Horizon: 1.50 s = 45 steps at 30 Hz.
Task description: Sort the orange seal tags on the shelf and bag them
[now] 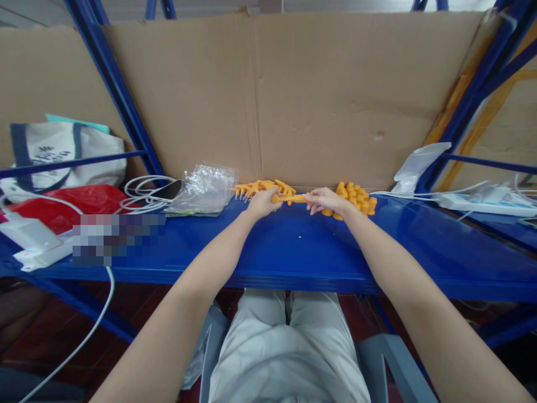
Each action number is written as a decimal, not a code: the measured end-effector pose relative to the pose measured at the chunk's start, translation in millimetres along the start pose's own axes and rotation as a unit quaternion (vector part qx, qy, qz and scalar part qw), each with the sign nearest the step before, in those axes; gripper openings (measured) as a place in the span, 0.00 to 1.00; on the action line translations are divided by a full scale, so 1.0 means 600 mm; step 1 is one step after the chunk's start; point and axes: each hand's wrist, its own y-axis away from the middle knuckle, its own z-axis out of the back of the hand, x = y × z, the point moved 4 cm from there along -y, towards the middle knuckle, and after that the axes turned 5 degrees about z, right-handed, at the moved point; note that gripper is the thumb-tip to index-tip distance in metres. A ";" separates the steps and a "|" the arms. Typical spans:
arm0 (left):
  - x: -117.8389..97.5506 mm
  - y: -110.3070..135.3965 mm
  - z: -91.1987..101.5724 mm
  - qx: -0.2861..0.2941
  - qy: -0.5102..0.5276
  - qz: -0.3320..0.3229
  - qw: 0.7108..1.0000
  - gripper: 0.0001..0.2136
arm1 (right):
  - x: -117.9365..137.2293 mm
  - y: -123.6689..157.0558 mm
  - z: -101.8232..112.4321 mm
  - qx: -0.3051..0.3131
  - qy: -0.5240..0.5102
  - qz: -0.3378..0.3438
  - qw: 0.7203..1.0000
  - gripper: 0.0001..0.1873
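Both hands are on one part [296,198], orange, thin in the middle, lying roughly level between them near the back of the blue bench [285,252]. Left hand [265,205]: fingers curled closed around the part's left end, thumb side up. Right hand [322,201]: thumb and index pinched on the right end, other fingers loosely bent. Exact fingertip contact is too small to make out. Can't tell if the part is one piece or two joined.

Left hand sits just in front of a pile of orange pieces [255,186], branching shapes with small shiny bits along the front edge; can't tell what those are. Right hand is right beside a cluster of orange cups [356,196], packed close in rows, partly hidden by the hand and wrist.

Left of the pile: clear bags [207,187], then a phone [168,190] partly under them, coiled white cable [138,190], red bag [100,198]. White tote [71,148] behind that. Power strip [42,254] at front left, next to a pixelated patch. Another strip [490,204] far right, white plastic [419,167] near the right post. Cardboard [314,101] stands along the back.
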 end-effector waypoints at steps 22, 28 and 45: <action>0.001 -0.009 -0.005 -0.021 0.086 -0.042 0.995 0.14 | 0.022 0.000 -0.008 -0.180 0.349 0.173 0.903 0.19; -0.012 -0.005 -0.004 -0.027 0.073 -0.057 0.995 0.14 | 0.023 0.005 -0.006 -0.174 0.411 0.168 0.879 0.21; -0.020 0.003 0.000 -0.055 0.040 -0.081 0.994 0.14 | 0.012 -0.029 0.000 -0.152 0.361 0.093 0.915 0.19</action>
